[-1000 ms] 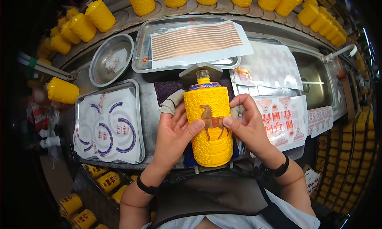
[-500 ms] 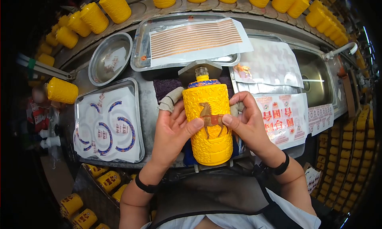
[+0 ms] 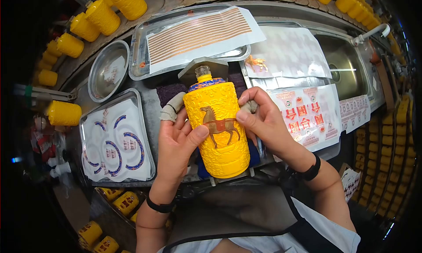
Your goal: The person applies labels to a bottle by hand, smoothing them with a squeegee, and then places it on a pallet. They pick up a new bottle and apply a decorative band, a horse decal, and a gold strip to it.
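Observation:
A yellow embossed bottle (image 3: 220, 158) with a clear glass neck and a blue patterned shoulder band lies tilted in front of me. On its front is a brown horse decal (image 3: 220, 126) with a red saddle. My left hand (image 3: 175, 146) is round the left side, its thumb at the horse's chest. From the right, my right hand (image 3: 265, 124) holds the bottle, its thumb near the horse's rump. Pale finger covers show on both hands. Fingertips behind the bottle are partly hidden.
A decal tray (image 3: 150, 158) stands left, beside a round metal bowl (image 3: 126, 55). Behind is a tray with a gold-striped sheet (image 3: 198, 37). Red-print sheets (image 3: 303, 117) and a sink (image 3: 347, 79) are at right. Yellow bottles (image 3: 103, 18) line the far conveyor.
The whole view has shifted and turned slightly, so the bottle appears further left and more tilted. My thumbs have moved outward, uncovering more of the horse. Both hands stay on the bottle.

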A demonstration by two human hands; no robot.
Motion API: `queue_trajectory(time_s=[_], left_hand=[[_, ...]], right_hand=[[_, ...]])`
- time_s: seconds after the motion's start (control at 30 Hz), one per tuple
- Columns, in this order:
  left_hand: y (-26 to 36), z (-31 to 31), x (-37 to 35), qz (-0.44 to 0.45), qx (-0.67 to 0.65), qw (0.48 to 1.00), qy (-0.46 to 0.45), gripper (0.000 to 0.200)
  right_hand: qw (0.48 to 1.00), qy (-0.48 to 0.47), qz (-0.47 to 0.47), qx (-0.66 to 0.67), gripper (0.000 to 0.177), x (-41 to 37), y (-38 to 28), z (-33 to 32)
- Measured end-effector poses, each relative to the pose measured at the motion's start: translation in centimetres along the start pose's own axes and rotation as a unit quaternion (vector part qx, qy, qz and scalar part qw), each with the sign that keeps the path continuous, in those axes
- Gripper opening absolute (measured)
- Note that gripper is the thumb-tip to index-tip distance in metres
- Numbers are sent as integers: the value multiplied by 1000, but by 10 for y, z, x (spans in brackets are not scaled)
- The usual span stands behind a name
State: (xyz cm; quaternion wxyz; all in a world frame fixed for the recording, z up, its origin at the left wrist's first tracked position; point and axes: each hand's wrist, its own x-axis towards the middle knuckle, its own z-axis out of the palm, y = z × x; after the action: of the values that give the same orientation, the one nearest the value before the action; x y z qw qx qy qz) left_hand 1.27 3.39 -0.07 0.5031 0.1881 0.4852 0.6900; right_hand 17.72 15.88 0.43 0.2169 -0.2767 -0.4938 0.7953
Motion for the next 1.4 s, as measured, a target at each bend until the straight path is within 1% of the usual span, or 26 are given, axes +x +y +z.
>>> queue_trajectory(time_s=[0.1, 0.2, 0.3, 0.4, 0.5, 0.7, 0.8, 0.9, 0.97, 1.03, 1.07, 1.13, 1.2, 1.23, 1.3, 1.37, 1.4], left_hand=[[1, 0, 0, -1, 5, 1000, 2, 73], [0, -1, 0, 0, 7, 1000, 1, 73], [1, 0, 1, 0, 9, 1000, 1, 74], [2, 0, 0, 2, 7, 1000, 0, 74], [2, 1, 0, 1, 2, 1000, -1, 74], [2, -1, 1, 4, 1, 1000, -8, 73], [1, -1, 1, 5, -3, 1000, -10, 73], [1, -2, 1, 3, -8, 1000, -8, 75], [1, -1, 0, 1, -16, 1000, -3, 77], [1, -4, 0, -6, -20, 1000, -10, 79], [0, -5, 0, -9, -23, 1000, -15, 80], [1, -4, -4, -13, -23, 1000, -16, 81], [0, -2, -5, -12, -20, 1000, -12, 85], [0, -2, -5, -11, -20, 1000, -13, 85], [2, -1, -5, -11, -21, 1000, -15, 86], [2, 0, -5, -10, -21, 1000, -16, 86], [3, -1, -5, -9, -19, 1000, -18, 85]], right_hand=[[1000, -6, -14, -12, 29, 3, 10, -6], [999, 1, -33, 9, 29, 5, 13, -2], [1000, -12, -1, -10, 31, 3, 5, -5], [1000, 8, 16, -12, 34, 1, 1, -2], [999, 1, -34, -18, 38, 2, 11, 0], [999, 0, -47, -22, 40, 3, 15, -2], [999, 0, -32, -28, 41, 2, 11, 0], [999, 20, -39, -24, 36, 2, 7, 5], [998, 26, 22, -48, 29, 3, -1, -2], [995, 59, 83, -21, 18, 8, -7, -20], [992, 90, 80, 46, 18, 13, -2, -39], [980, 140, 79, 116, 17, 18, -3, -60], [972, 179, 85, 124, 17, 17, -14, -56], [981, 183, 31, 57, 18, 12, -18, -49], [976, 189, -79, -76, 23, 1, -44, 5], [947, 117, -192, -231, 29, -14, -57, 28], [906, 31, -237, -350, 29, -11, -60, 29]])
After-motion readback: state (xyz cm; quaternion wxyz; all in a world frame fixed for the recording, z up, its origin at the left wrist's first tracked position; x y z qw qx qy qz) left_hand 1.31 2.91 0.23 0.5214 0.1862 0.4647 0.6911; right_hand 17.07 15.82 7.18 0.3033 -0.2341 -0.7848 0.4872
